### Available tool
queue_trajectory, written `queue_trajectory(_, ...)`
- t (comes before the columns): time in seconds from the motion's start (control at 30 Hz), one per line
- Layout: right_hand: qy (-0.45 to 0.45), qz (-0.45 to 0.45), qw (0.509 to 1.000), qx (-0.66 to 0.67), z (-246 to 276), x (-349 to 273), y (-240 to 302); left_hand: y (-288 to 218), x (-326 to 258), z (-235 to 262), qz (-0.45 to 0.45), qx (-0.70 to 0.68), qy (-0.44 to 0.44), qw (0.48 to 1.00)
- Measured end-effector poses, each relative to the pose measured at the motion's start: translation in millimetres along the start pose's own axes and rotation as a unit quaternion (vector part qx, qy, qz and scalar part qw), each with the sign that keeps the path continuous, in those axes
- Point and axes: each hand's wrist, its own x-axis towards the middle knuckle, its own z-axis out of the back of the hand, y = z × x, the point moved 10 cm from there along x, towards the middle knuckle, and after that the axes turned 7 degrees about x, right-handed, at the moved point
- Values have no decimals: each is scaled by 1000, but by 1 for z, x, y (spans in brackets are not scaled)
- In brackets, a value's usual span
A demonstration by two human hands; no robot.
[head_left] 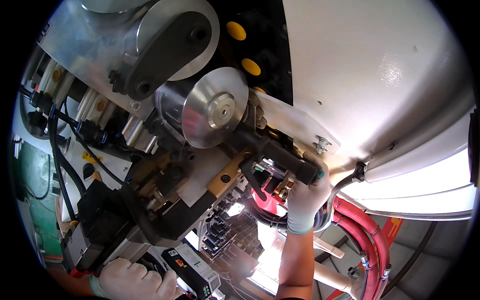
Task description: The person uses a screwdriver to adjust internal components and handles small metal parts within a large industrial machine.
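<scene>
I look up at the underside of a machine. My right hand (306, 196), in a white glove, reaches up and grips a black bar-shaped part (280, 156) below a shiny metal disc (216, 108). Red pieces and a brass fitting (284, 189) sit just left of that hand. My left hand (131, 280), also gloved, rests at the lower left against a black block (102, 220) of the machine; whether its fingers close on anything is not visible.
A white curved housing (380, 75) fills the upper right. Red hoses (367, 240) and a grey ribbed conduit (335, 192) run at the lower right. Black cables (60, 165) hang at the left. A black and white controller box (196, 270) sits bottom centre.
</scene>
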Motion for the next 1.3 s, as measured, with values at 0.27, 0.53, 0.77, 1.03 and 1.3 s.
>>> queue_trajectory(0.27,-40,63,993,-96,0,6,12,-1,-4,-8,-50,55,0,997)
queue_trajectory(0.53,2,64,984,-169,-3,21,14,1,-2,-7,24,4,51,998)
queue_trajectory(0.77,-8,40,985,-169,5,13,20,0,-3,-4,12,-4,26,1000)
queue_trajectory(1.03,38,44,991,-123,11,16,15,-2,-2,-1,4,11,17,1000)
queue_trajectory(1.3,85,27,995,-53,-5,19,14,-1,-1,-3,20,20,16,999)
